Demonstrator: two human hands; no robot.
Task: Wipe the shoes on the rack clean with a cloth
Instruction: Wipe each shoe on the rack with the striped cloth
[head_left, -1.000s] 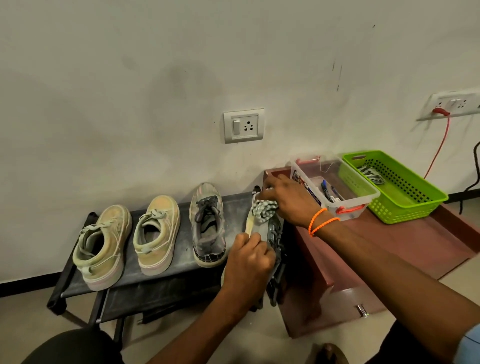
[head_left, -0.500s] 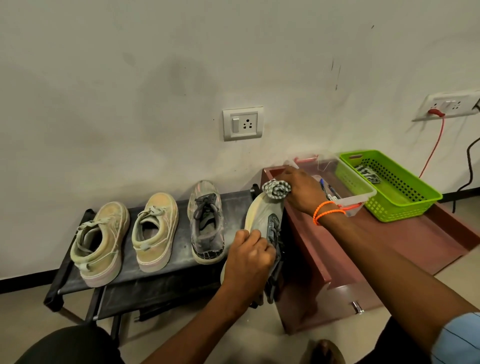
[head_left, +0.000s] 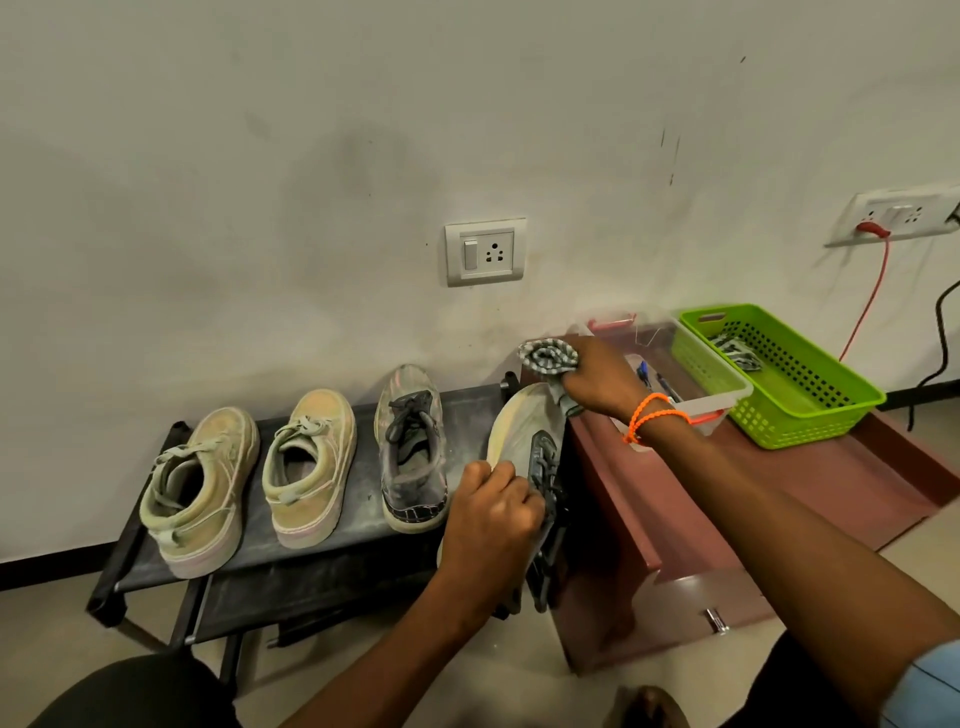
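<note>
While left hand (head_left: 493, 514) grip holds tilted shoe (head_left: 524, 431) on rack (head_left: 353, 540), right hand (head_left: 602, 382) grip clutches cloth (head_left: 548, 358) at toe.

Rack top (head_left: 358, 540): three shoes fill left and middle; narrow dusty lanes between them. Right end blocked by tilted shoe (head_left: 522, 431). Clear bin (head_left: 691, 400) and green basket (head_left: 810, 410) crowd the brown cabinet's (head_left: 779, 488) back; its front stays bare.

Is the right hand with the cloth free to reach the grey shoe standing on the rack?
Probably yes. The grey shoe stands uncovered, but the tilted shoe held by the left hand lies between it and the right hand.
</note>
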